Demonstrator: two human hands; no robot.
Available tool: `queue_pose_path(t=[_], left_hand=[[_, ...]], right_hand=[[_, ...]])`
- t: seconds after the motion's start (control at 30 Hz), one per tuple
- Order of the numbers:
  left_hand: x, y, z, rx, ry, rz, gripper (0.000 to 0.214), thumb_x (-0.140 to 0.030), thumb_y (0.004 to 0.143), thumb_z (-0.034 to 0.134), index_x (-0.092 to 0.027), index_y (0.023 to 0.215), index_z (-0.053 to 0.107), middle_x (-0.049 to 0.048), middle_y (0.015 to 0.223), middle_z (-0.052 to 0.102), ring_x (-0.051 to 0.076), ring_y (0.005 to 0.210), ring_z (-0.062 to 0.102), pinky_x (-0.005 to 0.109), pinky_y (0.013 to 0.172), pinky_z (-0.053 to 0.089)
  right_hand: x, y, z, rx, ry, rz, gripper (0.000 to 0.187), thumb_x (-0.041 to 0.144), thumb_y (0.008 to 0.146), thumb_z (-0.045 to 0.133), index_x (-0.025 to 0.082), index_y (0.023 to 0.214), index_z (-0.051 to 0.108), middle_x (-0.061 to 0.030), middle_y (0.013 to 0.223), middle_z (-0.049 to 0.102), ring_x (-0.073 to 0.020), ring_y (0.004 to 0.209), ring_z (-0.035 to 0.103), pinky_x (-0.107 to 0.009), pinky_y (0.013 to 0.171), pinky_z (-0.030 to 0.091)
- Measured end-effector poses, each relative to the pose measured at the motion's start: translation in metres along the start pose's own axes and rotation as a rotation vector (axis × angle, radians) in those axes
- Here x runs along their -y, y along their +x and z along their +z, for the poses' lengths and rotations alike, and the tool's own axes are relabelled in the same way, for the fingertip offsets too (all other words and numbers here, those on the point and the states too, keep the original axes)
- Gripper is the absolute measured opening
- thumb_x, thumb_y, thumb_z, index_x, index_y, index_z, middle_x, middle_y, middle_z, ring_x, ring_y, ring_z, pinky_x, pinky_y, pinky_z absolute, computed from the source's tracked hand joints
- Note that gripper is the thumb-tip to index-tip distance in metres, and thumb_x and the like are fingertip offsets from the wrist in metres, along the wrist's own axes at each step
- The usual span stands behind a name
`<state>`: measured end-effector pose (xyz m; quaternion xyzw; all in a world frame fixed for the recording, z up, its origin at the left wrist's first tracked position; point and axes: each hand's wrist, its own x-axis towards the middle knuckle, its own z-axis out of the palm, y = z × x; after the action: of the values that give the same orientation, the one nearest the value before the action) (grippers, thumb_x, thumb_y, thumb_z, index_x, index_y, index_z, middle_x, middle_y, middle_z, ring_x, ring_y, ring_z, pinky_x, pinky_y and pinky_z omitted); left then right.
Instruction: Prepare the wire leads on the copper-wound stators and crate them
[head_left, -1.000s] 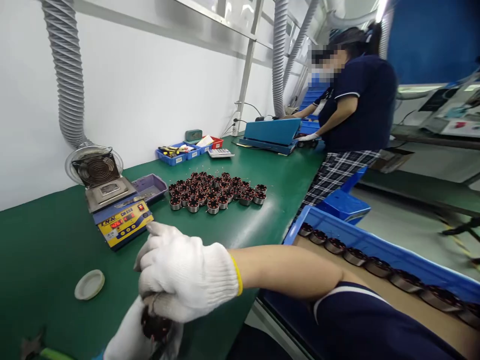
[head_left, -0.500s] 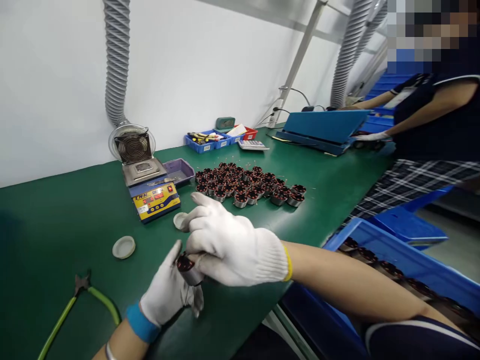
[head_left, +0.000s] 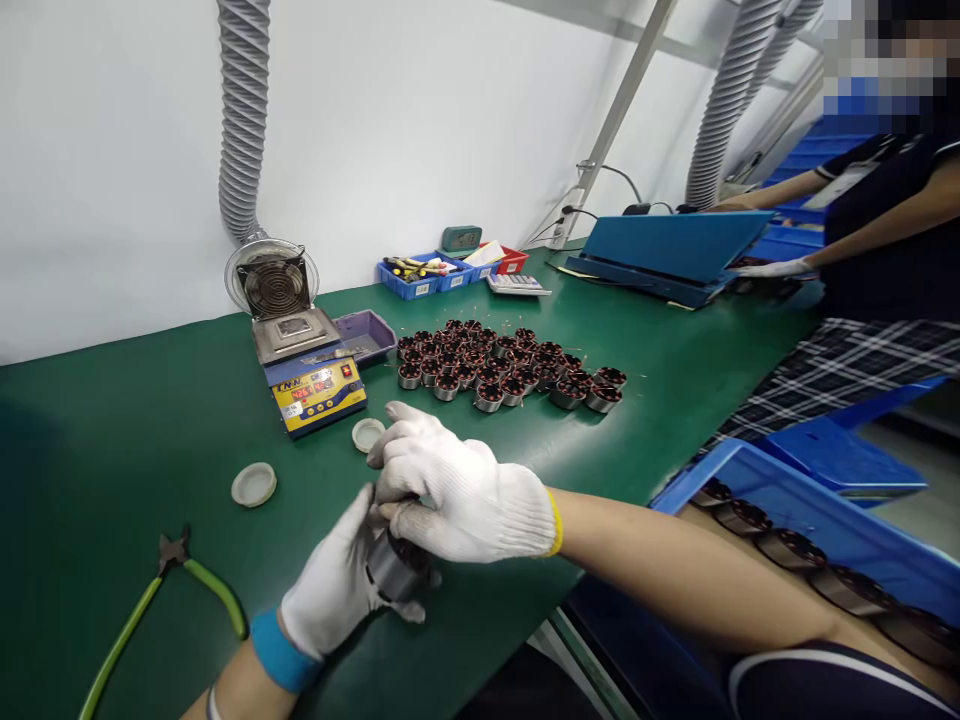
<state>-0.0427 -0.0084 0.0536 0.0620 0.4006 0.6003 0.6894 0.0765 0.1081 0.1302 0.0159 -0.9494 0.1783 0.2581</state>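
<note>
Both my hands wear white knit gloves and meet low over the green bench [head_left: 112, 420]. My left hand [head_left: 337, 585] is closed round a small metal motor stator [head_left: 394, 568] with dark copper windings. My right hand [head_left: 457, 490] lies over the stator's top, fingers curled and pinching at it. What the right fingertips grip is hidden. A cluster of several like stators [head_left: 506, 368] stands on the bench beyond my hands.
Solder pot [head_left: 311, 385] with a small fan [head_left: 274, 285] behind it, a purple tray [head_left: 367, 335], two white lids [head_left: 253, 484], green-handled cutters [head_left: 161, 590]. Blue tray of stators [head_left: 825, 530] at right. Another person works at a blue tray [head_left: 675, 250] far right.
The view has swung left and down, bringing the cutters and lids into sight. My hands have turned the stator, its metal side now showing; they stay joined on it.
</note>
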Motion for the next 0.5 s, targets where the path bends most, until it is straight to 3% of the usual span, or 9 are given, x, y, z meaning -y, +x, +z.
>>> queue_pose_path(t=[0.1,0.23,0.3,0.37,0.43,0.5], left_hand=[[0.003,-0.003,0.001,0.075,0.163,-0.005,0.047,-0.057,0.073,0.069,-0.016,0.096,0.068,0.0079,0.069,0.065,0.022,0.056,0.062,0.029,0.042,0.049],[-0.001,-0.002,0.005,-0.012,0.419,0.311,0.038,-0.054,0.073,0.072,-0.017,0.078,0.067,0.0034,0.072,0.063,0.015,0.068,0.058,0.022,0.06,0.051],[-0.003,-0.002,0.007,-0.096,0.509,0.386,0.038,-0.054,0.074,0.071,-0.017,0.069,0.065,0.0008,0.065,0.06,0.012,0.064,0.054,0.019,0.062,0.049],[-0.002,-0.003,0.006,-0.183,0.511,0.321,0.043,-0.06,0.075,0.066,-0.017,0.069,0.065,0.0,0.057,0.057,0.011,0.054,0.05,0.019,0.051,0.044],[0.0,-0.003,0.003,-0.227,0.46,0.192,0.05,-0.066,0.078,0.057,-0.016,0.073,0.065,0.0008,0.053,0.056,0.011,0.044,0.046,0.02,0.04,0.035],[0.001,-0.003,0.0,-0.225,0.371,0.095,0.055,-0.069,0.078,0.053,-0.015,0.075,0.065,0.0017,0.051,0.056,0.01,0.039,0.043,0.02,0.036,0.028]], right_hand=[[-0.003,-0.006,0.004,-0.018,0.063,0.074,0.007,0.013,0.075,0.06,0.017,0.069,0.059,-0.0028,0.076,0.063,-0.0201,0.095,0.061,-0.05,0.11,0.032],[-0.009,-0.015,0.01,-0.036,0.17,0.194,0.008,0.012,0.075,0.056,0.018,0.07,0.056,-0.0016,0.074,0.062,-0.0201,0.095,0.062,-0.05,0.113,0.026],[-0.015,-0.018,0.013,-0.075,0.314,0.368,0.01,0.018,0.078,0.056,0.018,0.068,0.056,-0.0019,0.074,0.062,-0.0192,0.087,0.063,-0.047,0.105,0.037],[-0.023,-0.02,0.013,-0.226,0.513,0.618,0.015,0.03,0.08,0.056,0.017,0.075,0.06,-0.0027,0.074,0.063,-0.0172,0.076,0.061,-0.04,0.086,0.05],[-0.03,-0.023,0.013,-0.366,0.656,0.809,0.025,0.039,0.079,0.057,0.016,0.084,0.063,-0.004,0.075,0.064,-0.0157,0.069,0.059,-0.032,0.069,0.051],[-0.031,-0.027,0.013,-0.306,0.69,0.852,0.027,0.038,0.073,0.063,0.015,0.087,0.066,-0.0053,0.079,0.067,-0.0162,0.07,0.061,-0.03,0.066,0.051]])
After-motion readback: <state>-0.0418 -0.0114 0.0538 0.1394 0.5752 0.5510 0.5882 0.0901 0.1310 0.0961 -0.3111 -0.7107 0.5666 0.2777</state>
